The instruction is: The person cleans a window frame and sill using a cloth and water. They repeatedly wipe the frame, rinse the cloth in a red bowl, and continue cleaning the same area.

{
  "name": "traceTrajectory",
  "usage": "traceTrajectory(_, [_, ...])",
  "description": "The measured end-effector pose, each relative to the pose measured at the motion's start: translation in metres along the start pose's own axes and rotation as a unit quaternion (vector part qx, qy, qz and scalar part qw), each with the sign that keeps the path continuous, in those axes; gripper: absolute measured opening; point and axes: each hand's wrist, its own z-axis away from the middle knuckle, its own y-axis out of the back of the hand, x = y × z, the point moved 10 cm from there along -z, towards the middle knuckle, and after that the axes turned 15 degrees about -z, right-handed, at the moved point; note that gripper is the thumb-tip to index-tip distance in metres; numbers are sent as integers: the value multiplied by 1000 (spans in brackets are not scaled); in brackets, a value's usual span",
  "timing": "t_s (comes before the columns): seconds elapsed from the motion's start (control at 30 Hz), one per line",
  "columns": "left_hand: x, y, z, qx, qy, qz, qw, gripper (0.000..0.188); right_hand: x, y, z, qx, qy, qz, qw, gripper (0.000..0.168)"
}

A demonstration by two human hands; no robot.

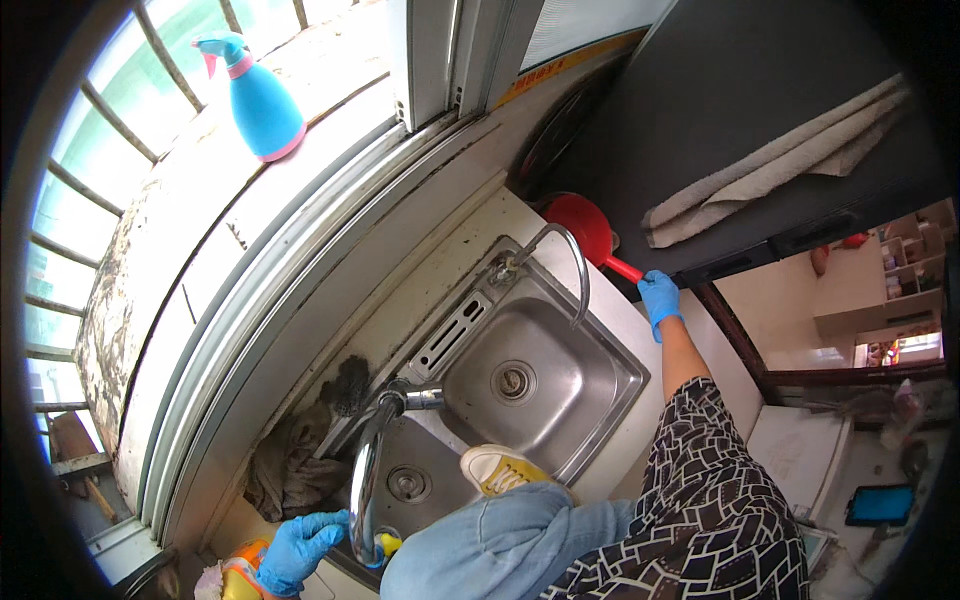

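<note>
My right hand [660,300], in a blue rubber glove, grips the handle of a red plastic dipper [581,225] beside the sink's far right corner. At the bottom left, my left hand [300,551] wears a matching glove; its fingertips are at the curved chrome faucet [365,480], and whether they grip it is unclear. The steel double sink [517,375] lies between my hands, with a second, thin curved tap [577,262] at its upper end. A yellow sneaker [502,469] and a denim-covered knee show over the sink's edge.
A blue spray bottle [262,105] stands on the ledge by the barred window. A grey rag [300,465] and a dark scouring pad [349,382] lie behind the faucet. A beige towel [772,172] hangs over a dark surface at the upper right. An orange-and-yellow container [244,574] sits beside my left hand.
</note>
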Motion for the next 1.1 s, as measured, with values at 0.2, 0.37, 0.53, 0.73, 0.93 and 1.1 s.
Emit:
traceTrajectory(0.2, [-16,17,1,180,25,113,977,38,64,-44,-37,-75,-85,142,983,85])
traceTrajectory(0.37, [-40,12,1,192,42,100,975,41,96,-84,-65,-141,-90,161,973,98])
traceTrajectory(0.53, [-86,-1,13,188,93,210,955,40,123,-117,-99,-196,-85,200,956,105])
traceTrajectory(0.73, [-81,-8,15,192,108,230,948,41,114,-116,-103,-139,-105,184,967,77])
traceTrajectory(0.93, [-62,-4,14,184,81,212,956,43,104,-135,-102,-188,-53,298,934,36])
traceTrajectory(1.1, [-47,-7,21,187,78,182,962,45,71,-134,-96,-198,-38,199,959,42])
